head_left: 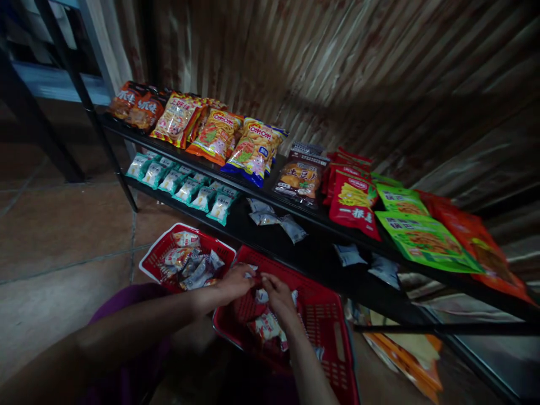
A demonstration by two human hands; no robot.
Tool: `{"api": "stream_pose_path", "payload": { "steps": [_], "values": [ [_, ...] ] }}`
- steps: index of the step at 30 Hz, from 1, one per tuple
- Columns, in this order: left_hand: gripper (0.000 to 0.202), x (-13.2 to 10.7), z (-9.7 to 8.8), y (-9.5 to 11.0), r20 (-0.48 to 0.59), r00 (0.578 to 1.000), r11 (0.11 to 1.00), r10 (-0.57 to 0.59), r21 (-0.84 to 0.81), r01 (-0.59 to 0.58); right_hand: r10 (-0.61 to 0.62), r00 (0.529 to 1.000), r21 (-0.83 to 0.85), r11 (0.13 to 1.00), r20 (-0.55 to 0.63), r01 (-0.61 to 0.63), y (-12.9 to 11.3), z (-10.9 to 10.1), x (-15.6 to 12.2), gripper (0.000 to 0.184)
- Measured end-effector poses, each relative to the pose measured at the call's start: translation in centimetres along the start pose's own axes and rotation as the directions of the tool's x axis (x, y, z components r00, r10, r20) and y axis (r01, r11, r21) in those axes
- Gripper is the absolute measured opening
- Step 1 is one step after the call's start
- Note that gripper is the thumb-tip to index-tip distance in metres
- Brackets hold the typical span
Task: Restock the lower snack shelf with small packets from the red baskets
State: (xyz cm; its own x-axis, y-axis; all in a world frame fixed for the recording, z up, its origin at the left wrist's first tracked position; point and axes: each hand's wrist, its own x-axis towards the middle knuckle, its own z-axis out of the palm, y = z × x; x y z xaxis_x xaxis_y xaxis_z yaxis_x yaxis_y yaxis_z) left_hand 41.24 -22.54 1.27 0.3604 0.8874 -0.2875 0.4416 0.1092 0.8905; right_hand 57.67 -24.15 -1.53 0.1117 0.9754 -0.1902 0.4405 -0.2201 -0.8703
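Note:
My left hand [237, 282] is over the left part of a large red plastic basket [314, 289], its fingers closed at a small snack packet [252, 270] that is mostly hidden. Close beside it, my right hand [278, 295] has thumb and fingers pinched together; what they hold is too dark to make out. Below the hands, red-and-white snack packets [266, 327] lie in the basket. To the left stands a smaller red basket with a white rim [145, 261], holding several small silvery packets [198, 273] and orange-and-white ones.
A black two-tier shelf [202, 163] runs across in front. Bagged snacks [219, 135] line its upper tier; teal-and-white packets [172, 180] and scattered silvery packets [292, 229] lie on the lower. Orange packaging [411, 360] is at the lower right, near a shelf bar.

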Motion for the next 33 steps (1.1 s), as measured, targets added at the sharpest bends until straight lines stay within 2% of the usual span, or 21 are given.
{"api": "stream_pose_path", "payload": {
  "steps": [3,6,8,12,15,18,20,22,25,28,31,33],
  "values": [
    [0.029,0.7,-0.1,0.6,-0.035,0.997,0.997,-0.063,-0.055,0.061,-0.032,0.999,-0.066,0.997,0.031,0.034,0.0,0.5,0.9,0.039],
    [0.027,1.8,-0.6,0.4,0.004,0.993,0.993,-0.117,-0.027,0.117,-0.01,0.995,-0.239,0.971,0.101,0.034,-0.1,1.0,1.1,0.032],
    [0.027,2.7,-1.1,0.3,0.045,0.993,0.994,-0.108,0.003,0.108,0.037,0.985,-0.318,0.948,0.167,0.018,-0.2,1.0,1.0,0.031],
    [0.034,3.4,-1.9,0.9,0.057,0.998,0.998,-0.035,0.055,0.032,0.098,0.959,-0.36,0.933,0.267,0.005,0.0,1.0,1.0,0.031],
    [0.034,2.6,-1.8,1.5,0.235,0.971,0.976,-0.035,0.217,-0.017,0.125,0.92,-0.425,0.904,0.372,0.049,0.9,1.2,1.0,0.029],
    [0.04,1.4,-1.3,1.5,0.438,0.899,0.901,-0.017,0.396,-0.176,0.109,0.851,-0.489,0.852,0.514,0.186,2.1,1.4,1.0,0.03],
    [0.044,0.9,-1.0,1.6,0.499,0.867,0.839,-0.012,0.477,-0.263,0.07,0.81,-0.488,0.827,0.582,0.279,2.6,1.4,0.9,0.03],
    [0.043,0.8,-1.0,1.7,0.531,0.847,0.796,-0.01,0.517,-0.315,0.044,0.796,-0.468,0.828,0.603,0.309,2.8,1.4,0.9,0.027],
    [0.037,1.2,-1.0,2.1,0.57,0.821,0.769,-0.029,0.538,-0.346,0.019,0.81,-0.42,0.862,0.586,0.284,2.6,1.4,0.8,0.025],
    [0.036,1.8,-0.9,1.9,0.61,0.792,0.75,-0.032,0.538,-0.385,0.043,0.826,-0.382,0.899,0.563,0.213,2.1,1.5,0.8,0.023],
    [0.036,2.1,-0.9,1.7,0.655,0.756,0.717,-0.014,0.534,-0.449,0.118,0.841,-0.391,0.913,0.527,0.117,1.6,1.8,0.7,0.022],
    [0.035,2.1,-1.3,1.8,0.655,0.755,0.695,0.032,0.528,-0.488,0.144,0.843,-0.364,0.929,0.518,0.065,1.3,2.0,0.5,0.024]
  ]
}}
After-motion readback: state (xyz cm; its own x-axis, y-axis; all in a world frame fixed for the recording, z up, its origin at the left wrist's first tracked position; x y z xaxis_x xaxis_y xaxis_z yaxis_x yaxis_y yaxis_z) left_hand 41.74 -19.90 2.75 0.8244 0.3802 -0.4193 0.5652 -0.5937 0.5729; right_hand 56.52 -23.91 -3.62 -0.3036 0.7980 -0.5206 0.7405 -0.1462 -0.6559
